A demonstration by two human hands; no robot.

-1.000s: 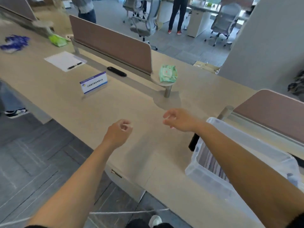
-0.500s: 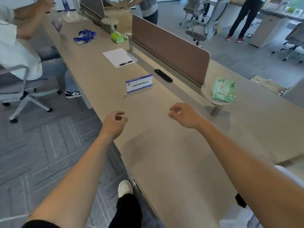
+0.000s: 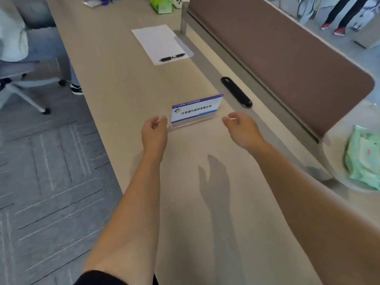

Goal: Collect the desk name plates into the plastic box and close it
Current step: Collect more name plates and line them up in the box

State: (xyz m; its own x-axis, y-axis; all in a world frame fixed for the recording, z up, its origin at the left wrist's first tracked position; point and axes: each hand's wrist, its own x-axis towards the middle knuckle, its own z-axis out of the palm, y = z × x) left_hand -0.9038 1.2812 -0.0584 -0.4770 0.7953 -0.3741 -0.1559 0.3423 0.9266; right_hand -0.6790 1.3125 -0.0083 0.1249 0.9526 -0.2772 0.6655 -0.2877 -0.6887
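Name plate [image 3: 196, 111] top line blurred; wipes pack [image 3: 363, 161] cut by right edge.

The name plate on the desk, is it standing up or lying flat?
Standing upright. The name plate sits on its clear base on the desk, its printed face raised toward the camera.
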